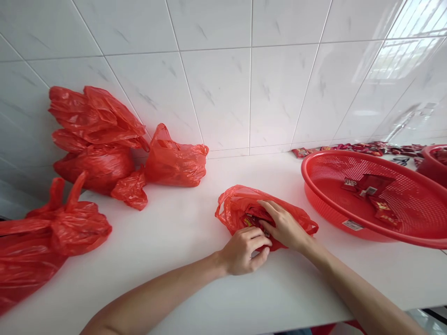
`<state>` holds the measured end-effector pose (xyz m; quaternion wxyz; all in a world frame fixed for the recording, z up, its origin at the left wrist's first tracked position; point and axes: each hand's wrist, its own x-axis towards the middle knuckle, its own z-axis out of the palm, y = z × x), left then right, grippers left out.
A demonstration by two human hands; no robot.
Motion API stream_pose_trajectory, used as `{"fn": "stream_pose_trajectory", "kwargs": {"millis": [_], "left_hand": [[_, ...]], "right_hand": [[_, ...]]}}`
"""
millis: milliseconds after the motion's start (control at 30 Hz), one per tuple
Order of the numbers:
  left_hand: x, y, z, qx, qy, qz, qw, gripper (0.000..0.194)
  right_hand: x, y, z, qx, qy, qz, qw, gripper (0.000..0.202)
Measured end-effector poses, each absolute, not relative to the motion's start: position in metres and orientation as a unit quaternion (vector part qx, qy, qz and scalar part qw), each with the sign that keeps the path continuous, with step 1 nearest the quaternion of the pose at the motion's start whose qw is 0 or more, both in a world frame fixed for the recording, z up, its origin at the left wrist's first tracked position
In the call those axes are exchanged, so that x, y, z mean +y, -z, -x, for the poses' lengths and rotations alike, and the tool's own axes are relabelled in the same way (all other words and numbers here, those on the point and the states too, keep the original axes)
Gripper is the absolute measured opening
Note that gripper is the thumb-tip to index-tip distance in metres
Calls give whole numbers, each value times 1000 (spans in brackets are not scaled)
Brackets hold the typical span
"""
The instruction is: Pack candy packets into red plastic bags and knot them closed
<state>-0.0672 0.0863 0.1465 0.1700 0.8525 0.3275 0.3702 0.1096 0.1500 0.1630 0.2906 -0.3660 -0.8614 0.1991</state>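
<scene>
A red plastic bag (230, 218) lies on the white table with its mouth facing up and several small red packets (252, 218) inside. My right hand (284, 225) reaches into the bag's mouth from the right, fingers and thumb around some of the packets; the fingertips are partly hidden by the plastic. At the near rim of the bag is my left hand (244, 251), its fingers curled in as if pinching the plastic edge, close beside the right thumb. What lies under the left fingertips is hard to see.
To the right stands a large red perforated basket (335, 218) with a few packets in it. Behind it, loose packets (363, 148) line the wall beside another red basket (431, 163). Filled red bags (176, 163) sit at the back left, and a knotted one (31, 251) at the left edge.
</scene>
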Motion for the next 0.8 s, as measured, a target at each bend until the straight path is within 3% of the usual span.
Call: {"fn": "stream_pose_trajectory", "kwargs": {"millis": [233, 433, 567, 800], "left_hand": [[87, -147, 67, 316, -387, -846, 185, 18], [88, -144, 67, 320, -382, -853, 159, 19], [89, -144, 67, 310, -388, -852, 167, 20], [87, -145, 67, 307, -391, -853, 158, 18]], "right_hand": [[146, -165, -106, -873, -221, 342, 267, 51], [148, -166, -110, -874, -201, 284, 341, 15], [148, -168, -110, -905, -164, 210, 331, 20], [153, -157, -107, -893, -141, 269, 331, 29]]}}
